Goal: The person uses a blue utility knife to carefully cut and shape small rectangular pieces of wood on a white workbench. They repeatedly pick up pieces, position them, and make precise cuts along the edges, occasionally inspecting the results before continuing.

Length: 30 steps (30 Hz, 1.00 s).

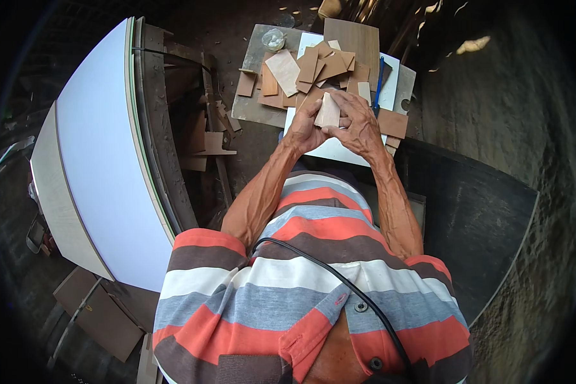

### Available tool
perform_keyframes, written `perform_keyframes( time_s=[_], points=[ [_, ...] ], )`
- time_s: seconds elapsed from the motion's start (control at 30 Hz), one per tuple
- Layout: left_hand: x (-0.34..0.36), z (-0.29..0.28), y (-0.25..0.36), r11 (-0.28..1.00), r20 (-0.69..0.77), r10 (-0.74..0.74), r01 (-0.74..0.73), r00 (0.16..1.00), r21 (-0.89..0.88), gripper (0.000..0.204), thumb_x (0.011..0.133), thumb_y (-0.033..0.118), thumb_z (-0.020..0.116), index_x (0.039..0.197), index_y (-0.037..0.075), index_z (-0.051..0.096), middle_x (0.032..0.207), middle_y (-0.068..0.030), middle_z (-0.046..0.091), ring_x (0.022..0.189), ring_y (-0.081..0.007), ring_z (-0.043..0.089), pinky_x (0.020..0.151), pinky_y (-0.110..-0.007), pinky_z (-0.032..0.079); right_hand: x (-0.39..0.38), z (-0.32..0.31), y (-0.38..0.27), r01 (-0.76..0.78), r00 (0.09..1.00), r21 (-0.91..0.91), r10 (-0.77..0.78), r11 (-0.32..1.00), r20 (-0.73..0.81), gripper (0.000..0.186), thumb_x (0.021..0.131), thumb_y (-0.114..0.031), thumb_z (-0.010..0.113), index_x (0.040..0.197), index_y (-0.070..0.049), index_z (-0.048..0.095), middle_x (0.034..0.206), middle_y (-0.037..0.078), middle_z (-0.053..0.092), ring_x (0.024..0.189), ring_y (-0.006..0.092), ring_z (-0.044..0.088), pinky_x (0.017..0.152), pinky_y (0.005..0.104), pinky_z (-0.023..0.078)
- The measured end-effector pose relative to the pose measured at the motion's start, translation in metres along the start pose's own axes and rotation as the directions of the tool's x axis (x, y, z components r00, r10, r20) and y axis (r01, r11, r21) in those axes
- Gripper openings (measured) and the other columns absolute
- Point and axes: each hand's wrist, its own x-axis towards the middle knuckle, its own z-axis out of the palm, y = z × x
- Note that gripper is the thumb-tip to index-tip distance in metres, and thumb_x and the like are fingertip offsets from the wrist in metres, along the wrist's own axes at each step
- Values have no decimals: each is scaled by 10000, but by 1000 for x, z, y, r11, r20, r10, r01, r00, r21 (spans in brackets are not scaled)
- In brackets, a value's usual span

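Note:
Between both hands is a small pale wooden block [328, 112], wedge-like in outline, held above a white board [329, 151]. My left hand [306, 131] closes on its left side, while my right hand [360, 125] curls round the right side and top. Just beyond the hands lies a loose pile of thin brown wood pieces [333, 66], some overlapping. A paler rectangular piece [283, 72] rests on the pile's left part. Right of the pile, a long thin blue tool [379, 83] lies on the white board; its kind is unclear.
A clear cup [274, 40] with whitish contents stands at the worktable's [253, 48] far left. A larger brown panel [352, 41] lies at the back. Large white sheets [102, 153] lean at left, near wood offcuts [205, 142]. A dark panel [464, 211] is at right.

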Motion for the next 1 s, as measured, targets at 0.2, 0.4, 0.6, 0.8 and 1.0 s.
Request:
perform_keyframes(
  time_s=[0.2, 0.4, 0.6, 0.8, 1.0],
  points=[
    [4, -1, 1, 990, 60, -16, 24, 998, -135, 485, 1062, 316, 297, 1434, 16, 376, 1369, -189, 515, 1243, -371, 546, 1086, -510, 442, -1, 3, -4, 11, 995, -158, -26, 987, -96, 790, 632, -342, 847, 1332, -81, 592, 1360, 83, 588, 1278, 292, 508, 1052, 455, 368],
    [4, 6, -4, 999, 16, -3, 4, 1000, -54, 483, 1058, 310, 336, 1438, 16, 379, 1381, -198, 504, 1227, -364, 562, 1047, -513, 480, -4, -6, -4, 35, 998, -149, -42, 988, -45, 802, 641, -336, 853, 1353, -90, 578, 1344, 101, 595, 1286, 300, 506, 1065, 481, 378],
    [6, 19, -6, 965, -69, 33, -13, 997, 263, 400, 1051, 293, 431, 1313, -4, 476, 1191, -163, 607, 1127, -307, 624, 1024, -525, 495, -14, -22, 5, -363, 931, 591, 262, 721, 253, 756, 750, -207, 818, 1427, -72, 508, 1451, 143, 493, 1293, 274, 513, 1004, 434, 496],
    [22, 18, -16, 865, -325, 271, -82, 906, 495, 349, 930, 152, 688, 1184, -46, 553, 1027, -139, 667, 877, -200, 686, 735, -347, 608, -31, -8, 24, -279, 960, 525, 243, 804, 138, 553, 870, -84, 700, 1400, -58, 542, 1351, 115, 572, 1124, 224, 620, 985, 356, 514],
    [19, 18, -27, 786, -315, 367, -111, 875, 609, 334, 945, 122, 641, 1205, -68, 554, 1062, -151, 660, 903, -229, 682, 806, -367, 612, -31, -6, 24, -382, 914, 483, 400, 788, 70, 371, 908, -160, 665, 1229, 25, 648, 1169, 104, 662, 1034, 201, 638, 907, 313, 506]
  ],
)
